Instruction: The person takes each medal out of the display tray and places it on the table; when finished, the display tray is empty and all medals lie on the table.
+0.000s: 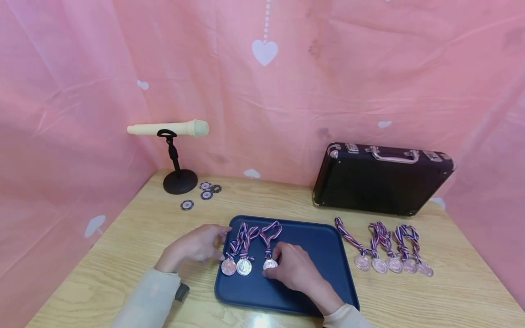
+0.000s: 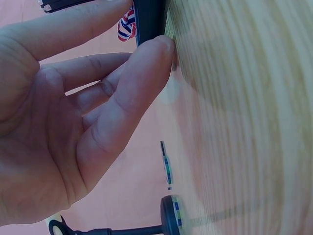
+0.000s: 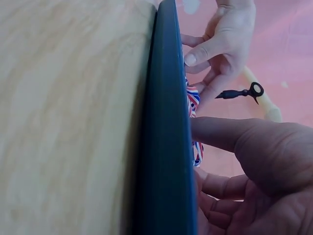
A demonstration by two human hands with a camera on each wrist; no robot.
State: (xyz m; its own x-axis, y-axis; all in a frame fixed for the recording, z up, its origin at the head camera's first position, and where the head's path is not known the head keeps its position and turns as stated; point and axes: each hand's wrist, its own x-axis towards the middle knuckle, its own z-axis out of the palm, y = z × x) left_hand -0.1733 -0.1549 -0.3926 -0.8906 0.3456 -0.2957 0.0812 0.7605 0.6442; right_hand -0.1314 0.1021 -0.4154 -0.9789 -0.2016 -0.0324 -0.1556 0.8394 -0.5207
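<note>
A dark blue tray [image 1: 311,241] lies on the wooden table with three medals on striped ribbons in its left half. Two of them, a pinkish medal [image 1: 228,267] and a silvery medal [image 1: 244,267], sit side by side near the left rim. My right hand [image 1: 297,269] pinches the third medal [image 1: 269,264] at its edge, while its ribbon [image 1: 270,233] loops away toward the back rim. At the tray's left rim, my left hand [image 1: 201,243] touches the edge with loosely bent fingers; its thumb [image 2: 146,73] shows close against the rim.
Right of the tray, several more medals [image 1: 379,265] lie in a row with bunched ribbons. Behind them stands a black briefcase [image 1: 381,182]. A microphone [image 1: 180,128] on a black stand [image 1: 180,182] is at the back left, near several poker chips [image 1: 207,195]. Pink cloth [image 1: 262,109] hangs around the table.
</note>
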